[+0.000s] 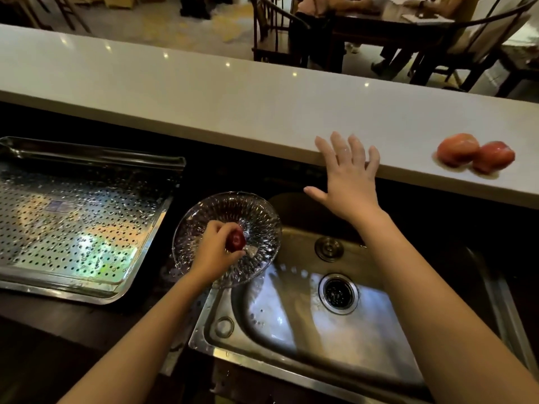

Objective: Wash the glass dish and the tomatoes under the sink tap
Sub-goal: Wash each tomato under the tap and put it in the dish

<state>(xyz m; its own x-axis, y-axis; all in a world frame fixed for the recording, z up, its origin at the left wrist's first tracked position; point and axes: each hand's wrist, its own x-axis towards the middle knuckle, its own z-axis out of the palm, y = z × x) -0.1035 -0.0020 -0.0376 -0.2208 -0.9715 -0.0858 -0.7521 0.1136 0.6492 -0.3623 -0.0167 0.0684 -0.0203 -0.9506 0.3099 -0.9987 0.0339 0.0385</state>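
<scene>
A cut-glass dish (256, 211) rests on the left rim of the steel sink (291, 325), partly overhanging the basin. My left hand (214, 249) is over the dish and holds a small red tomato (235, 240) inside it. My right hand (347, 176) is spread open, fingers apart, with its fingertips at the front edge of the white counter (233, 91). Two more wet tomatoes (475, 153) lie together on that counter at the right. The tap is not visible.
A perforated steel draining tray (73, 228), wet with drops, sits to the left of the dish. The sink has a drain (338, 293) and a round fitting (329, 247). Beyond the counter are dark wooden chairs (277, 30) and a table with seated people.
</scene>
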